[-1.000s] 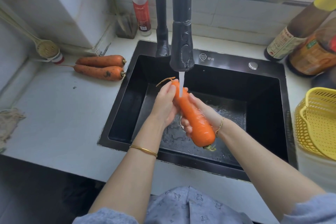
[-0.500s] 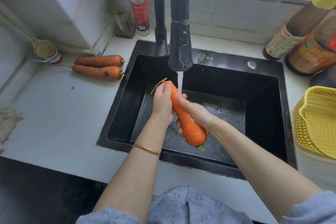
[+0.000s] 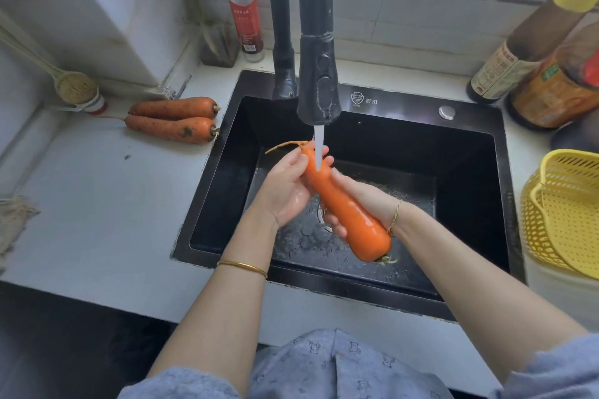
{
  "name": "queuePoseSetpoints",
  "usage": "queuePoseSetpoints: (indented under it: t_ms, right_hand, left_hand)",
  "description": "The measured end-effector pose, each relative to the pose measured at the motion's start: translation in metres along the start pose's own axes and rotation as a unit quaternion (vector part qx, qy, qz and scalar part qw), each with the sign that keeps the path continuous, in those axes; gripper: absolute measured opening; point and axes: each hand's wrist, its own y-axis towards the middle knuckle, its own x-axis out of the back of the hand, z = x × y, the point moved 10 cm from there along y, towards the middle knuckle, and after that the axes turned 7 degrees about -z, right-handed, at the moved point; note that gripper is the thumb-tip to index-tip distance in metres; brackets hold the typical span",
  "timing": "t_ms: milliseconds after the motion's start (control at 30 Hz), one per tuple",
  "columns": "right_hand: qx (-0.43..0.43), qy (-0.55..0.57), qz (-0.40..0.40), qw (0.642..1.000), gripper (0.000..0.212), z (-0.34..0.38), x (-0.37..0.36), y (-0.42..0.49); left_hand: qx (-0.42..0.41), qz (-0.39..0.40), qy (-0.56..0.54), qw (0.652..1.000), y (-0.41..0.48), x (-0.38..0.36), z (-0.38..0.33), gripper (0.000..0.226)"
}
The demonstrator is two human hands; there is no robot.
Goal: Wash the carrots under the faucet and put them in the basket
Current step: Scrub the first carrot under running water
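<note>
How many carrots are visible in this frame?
3. One carrot, held by the left hand and right hand, is under the faucet over the sink. Two dirty carrots lie together on the counter left of it. The basket is cut off, so more may hide there.

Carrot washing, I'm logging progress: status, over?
Left hand and right hand grip carrot under faucet stream. Two soiled carrots wait on countertop. Nothing blocks yellow basket.

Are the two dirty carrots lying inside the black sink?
No, both dirty carrots lie on the white counter, left of the black sink and outside its rim.
</note>
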Motion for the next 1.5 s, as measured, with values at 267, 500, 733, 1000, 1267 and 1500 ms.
queuePoseSetpoints:
  t_ms: [267, 500, 733, 1000, 1267, 1500]
  right_hand:
    - [0.022, -0.014, -0.027, 0.999, 0.059, 0.006, -0.005, 0.002]
    - [0.107, -0.129, -0.174, 0.970, 0.061, 0.020, 0.005, 0.000]
    - [0.096, -0.109, -0.170, 0.975, 0.060, 0.020, 0.008, 0.000]
    - [0.100, -0.060, -0.138, 0.984, 0.059, 0.022, 0.003, 0.000]
    - [0.102, -0.073, -0.145, 0.981, 0.057, 0.017, 0.001, 0.004]
    - [0.107, -0.056, -0.125, 0.985, 0.067, 0.015, 0.002, 0.000]
  left_hand:
    - [-0.032, -0.030, 0.014, 0.999, 0.003, 0.000, -0.010, 0.023]
    - [-0.044, -0.160, -0.005, 0.986, 0.008, 0.012, -0.007, 0.023]
    - [-0.050, -0.101, 0.010, 0.994, 0.003, 0.007, -0.011, 0.027]
    - [-0.046, -0.029, -0.004, 0.999, 0.000, -0.003, -0.012, 0.037]
    - [-0.044, -0.096, -0.028, 0.994, 0.001, 0.005, -0.009, 0.027]
    - [-0.007, -0.032, -0.085, 0.996, -0.005, -0.006, -0.006, 0.030]
